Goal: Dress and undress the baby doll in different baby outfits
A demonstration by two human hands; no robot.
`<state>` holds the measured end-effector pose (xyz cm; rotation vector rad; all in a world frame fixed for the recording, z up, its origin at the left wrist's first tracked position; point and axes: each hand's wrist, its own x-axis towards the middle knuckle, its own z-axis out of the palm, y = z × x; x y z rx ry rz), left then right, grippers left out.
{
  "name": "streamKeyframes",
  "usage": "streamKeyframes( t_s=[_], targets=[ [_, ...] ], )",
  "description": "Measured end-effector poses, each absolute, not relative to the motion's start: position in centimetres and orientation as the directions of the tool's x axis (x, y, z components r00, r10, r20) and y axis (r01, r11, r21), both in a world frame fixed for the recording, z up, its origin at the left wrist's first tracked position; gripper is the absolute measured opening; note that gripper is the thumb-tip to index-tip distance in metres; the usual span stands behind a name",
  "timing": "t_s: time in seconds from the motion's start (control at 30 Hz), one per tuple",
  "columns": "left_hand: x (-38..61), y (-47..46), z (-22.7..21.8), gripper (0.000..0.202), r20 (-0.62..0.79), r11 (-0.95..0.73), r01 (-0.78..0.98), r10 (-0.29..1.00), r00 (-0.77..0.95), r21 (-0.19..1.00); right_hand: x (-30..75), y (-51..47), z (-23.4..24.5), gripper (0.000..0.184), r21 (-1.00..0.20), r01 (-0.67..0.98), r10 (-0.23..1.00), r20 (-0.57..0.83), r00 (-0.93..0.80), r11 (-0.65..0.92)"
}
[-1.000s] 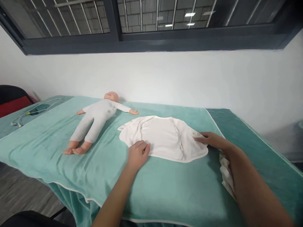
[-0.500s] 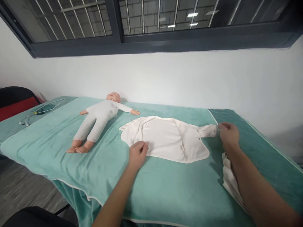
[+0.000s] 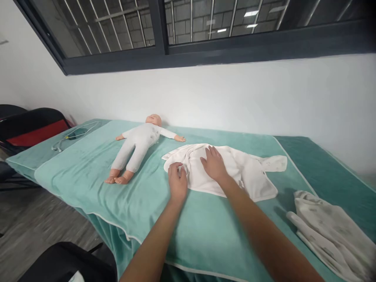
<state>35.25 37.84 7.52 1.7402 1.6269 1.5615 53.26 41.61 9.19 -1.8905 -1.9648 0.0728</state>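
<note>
A white baby top (image 3: pixel 196 182) lies spread on the bed, its one visible sleeve stretched out to the right. My right hand (image 3: pixel 215 163) rests on the middle of it with the fingers extended and apart. At the garment's left part is my left hand (image 3: pixel 178 183), fingers loosely curved and thumb apart from them, touching the cloth. To the left a baby doll (image 3: pixel 138 139) in a white bodysuit lies on its back, arms spread and head toward the wall.
A folded pale patterned garment (image 3: pixel 335 227) lies at the right front. The teal sheet (image 3: pixel 88 168) covers the bed. Coiled tubing (image 3: pixel 75 133) lies at the far left. Chairs (image 3: pixel 38 127) stand at left, and a black seat (image 3: pixel 67 260) stands near the front edge.
My right hand has left the sleeve's end on the right and moved left onto the garment's middle. My left hand's fingers have loosened near the left part. The view has shifted.
</note>
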Motion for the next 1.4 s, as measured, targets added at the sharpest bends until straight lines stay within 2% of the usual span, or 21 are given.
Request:
streamKeyframes(
  t_s=[0.07,0.17,0.27,0.33,0.53,0.67,0.77,0.9,1.03,1.17,1.3,1.4],
  targets=[
    [34.1,39.2,7.6,0.021,0.492,-0.278,0.603,0.842,-0.222,0.748,51.9,42.3,8.3,0.063,-0.249,0.968,0.984,0.181,0.01,0.035],
    [32.5,41.5,8.2,0.03,0.434,-0.112,0.717,0.856,-0.282,0.688,51.9,42.3,7.4,0.066,-0.191,0.978,0.988,0.146,-0.052,0.079],
    [32.2,43.1,8.8,0.039,0.362,0.059,0.776,0.861,-0.358,0.627,52.4,42.1,7.2,0.067,-0.18,0.978,0.987,0.137,-0.079,0.103],
    [32.6,43.5,8.9,0.044,0.34,0.109,0.79,0.861,-0.378,0.603,52.4,42.1,7.3,0.067,-0.187,0.978,0.989,0.132,-0.072,0.096],
    [32.5,44.2,8.9,0.043,0.358,0.161,0.757,0.806,-0.471,0.633,52.3,42.0,7.7,0.058,-0.23,0.968,0.978,0.201,-0.054,0.101],
    [31.5,45.3,9.0,0.044,0.31,0.21,0.701,0.785,-0.537,0.681,52.5,42.0,7.7,0.052,-0.272,0.962,0.963,0.253,0.095,-0.023],
    [30.4,46.0,8.7,0.047,0.258,0.175,0.698,0.845,-0.469,0.695,52.6,42.1,7.7,0.052,-0.278,0.958,0.959,0.244,0.141,-0.07],
    [28.9,46.3,8.2,0.041,0.234,0.062,0.632,0.897,-0.375,0.773,52.5,41.9,7.7,0.054,-0.266,0.961,0.966,0.223,0.131,-0.069],
    [28.1,45.7,8.3,0.023,0.281,-0.021,0.614,0.901,-0.33,0.789,52.5,41.7,7.8,0.054,-0.257,0.964,0.972,0.205,0.118,-0.063],
    [28.4,44.9,8.6,0.029,0.347,-0.075,0.579,0.859,-0.376,0.812,52.5,41.7,7.8,0.054,-0.252,0.966,0.973,0.206,0.107,-0.053],
    [29.1,44.2,8.8,0.031,0.348,-0.166,0.437,0.857,-0.38,0.884,52.5,42.0,7.6,0.054,-0.248,0.967,0.973,0.202,0.109,-0.057],
    [29.4,43.9,8.9,0.032,0.438,-0.258,0.457,0.829,-0.348,0.851,52.6,42.1,7.5,0.054,-0.247,0.968,0.974,0.201,0.106,-0.055]
  ],
)
